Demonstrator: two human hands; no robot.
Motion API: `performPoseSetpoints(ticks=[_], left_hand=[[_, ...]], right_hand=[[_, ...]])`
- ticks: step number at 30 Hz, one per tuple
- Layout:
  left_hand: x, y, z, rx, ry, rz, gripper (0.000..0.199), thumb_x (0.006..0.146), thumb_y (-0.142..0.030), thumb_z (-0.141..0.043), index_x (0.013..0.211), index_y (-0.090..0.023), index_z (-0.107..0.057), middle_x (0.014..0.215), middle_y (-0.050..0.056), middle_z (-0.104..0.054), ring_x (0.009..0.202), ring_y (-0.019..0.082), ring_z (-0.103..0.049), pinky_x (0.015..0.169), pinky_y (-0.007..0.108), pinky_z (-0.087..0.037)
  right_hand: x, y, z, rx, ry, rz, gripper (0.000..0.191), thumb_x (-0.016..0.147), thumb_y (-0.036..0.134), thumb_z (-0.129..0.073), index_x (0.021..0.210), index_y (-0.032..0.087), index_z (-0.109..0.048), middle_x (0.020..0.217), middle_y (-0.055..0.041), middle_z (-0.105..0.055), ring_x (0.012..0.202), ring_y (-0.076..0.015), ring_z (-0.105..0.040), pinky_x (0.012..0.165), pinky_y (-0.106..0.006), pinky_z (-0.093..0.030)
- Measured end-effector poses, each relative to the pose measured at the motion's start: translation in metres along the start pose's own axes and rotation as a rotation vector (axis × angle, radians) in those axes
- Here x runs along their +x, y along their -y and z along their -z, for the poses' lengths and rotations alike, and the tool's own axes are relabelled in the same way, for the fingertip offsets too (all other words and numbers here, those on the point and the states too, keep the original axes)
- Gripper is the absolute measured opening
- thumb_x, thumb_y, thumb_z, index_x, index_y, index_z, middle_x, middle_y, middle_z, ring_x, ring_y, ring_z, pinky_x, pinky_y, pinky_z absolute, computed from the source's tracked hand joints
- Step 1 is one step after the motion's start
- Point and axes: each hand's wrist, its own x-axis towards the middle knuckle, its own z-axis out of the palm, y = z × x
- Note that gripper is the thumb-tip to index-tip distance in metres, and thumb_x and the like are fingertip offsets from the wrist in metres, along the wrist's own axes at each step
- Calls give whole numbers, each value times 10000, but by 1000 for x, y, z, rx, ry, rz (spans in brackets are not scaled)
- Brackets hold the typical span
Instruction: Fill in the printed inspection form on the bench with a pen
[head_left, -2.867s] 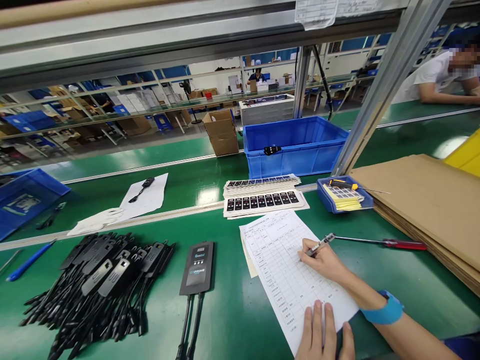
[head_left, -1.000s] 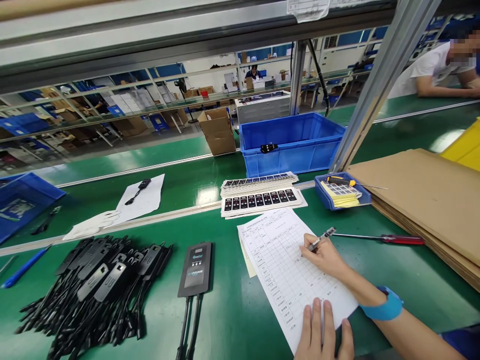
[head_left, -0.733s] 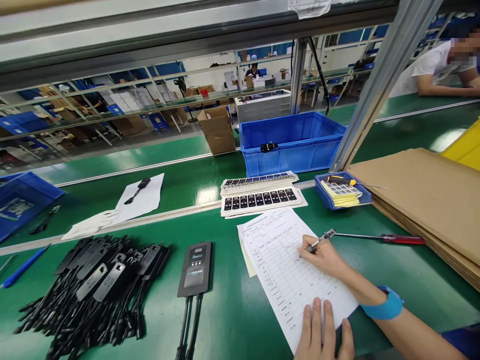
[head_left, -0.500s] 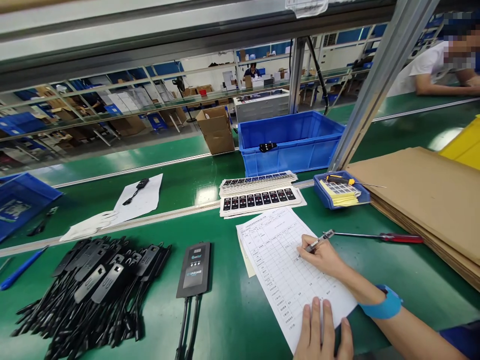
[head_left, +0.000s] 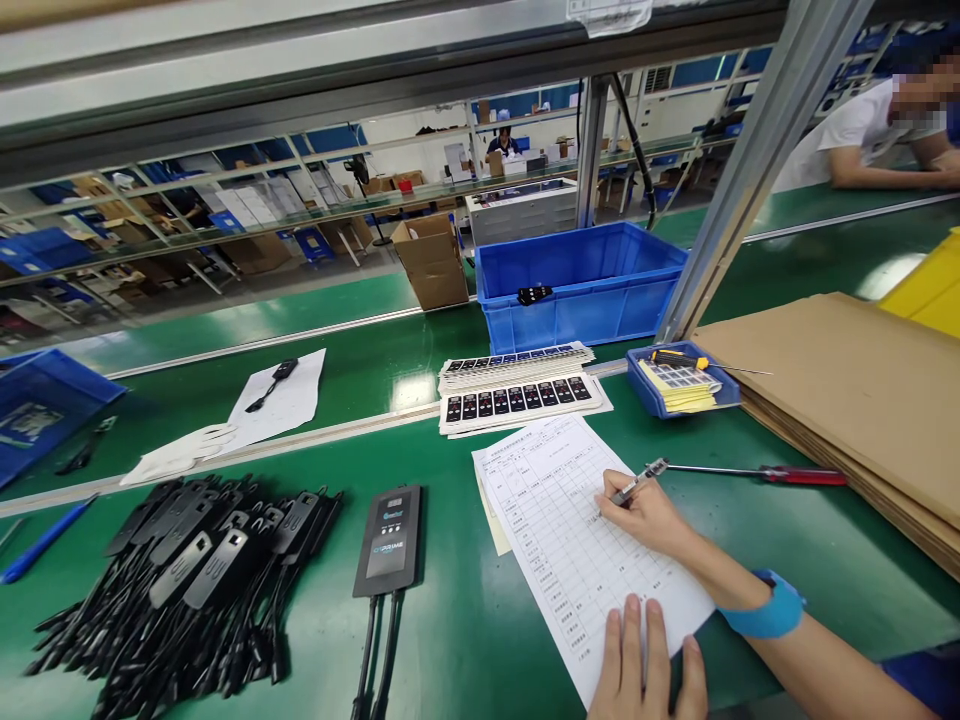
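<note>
A printed form (head_left: 540,540) with a table grid lies on the green bench, a yellowish sheet (head_left: 496,530) peeking out under its left edge. My right hand (head_left: 645,515) grips a pen (head_left: 641,482), its tip at the middle of the form. Flat on the lower part of the paper rests my left hand (head_left: 646,665), fingers stretched out and holding nothing. Left of the form lies a black controller box (head_left: 388,542) with two cables. Beyond the form are stacked sheets of black labels (head_left: 517,398).
A pile of black cabled parts (head_left: 195,560) covers the left bench. A red-handled screwdriver (head_left: 802,476), a small blue tray (head_left: 682,380) and cardboard sheets (head_left: 840,390) lie to the right. Behind stands a blue bin (head_left: 577,290) beside a metal post (head_left: 757,180). A person (head_left: 855,140) leans on the far bench.
</note>
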Motion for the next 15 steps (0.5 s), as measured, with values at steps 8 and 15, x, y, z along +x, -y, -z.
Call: performPoseSetpoints(ticks=[8,15], left_hand=[[-3,-4,-5,-18,-56,29,173,912,-270,-559,1018,-222,-687,1029,84,-757,987,290,-709,786,392,-635],[-1,-3,-2,-23,-31,32,166,917,-276,-565,1007,-230,-697,1028,81,-757,980,289,-712,767,396,-642]], right_hand=[[2,-2,1,27,-49,-11,305,772,339,-526,568,236,-323,516,58,-309,506,-122,-301,505,-273,-253],[7,-6,9,33,-93,-29,304,758,334,-536,566,238,-321,518,56,-308,508,-124,-290,501,-277,-241]])
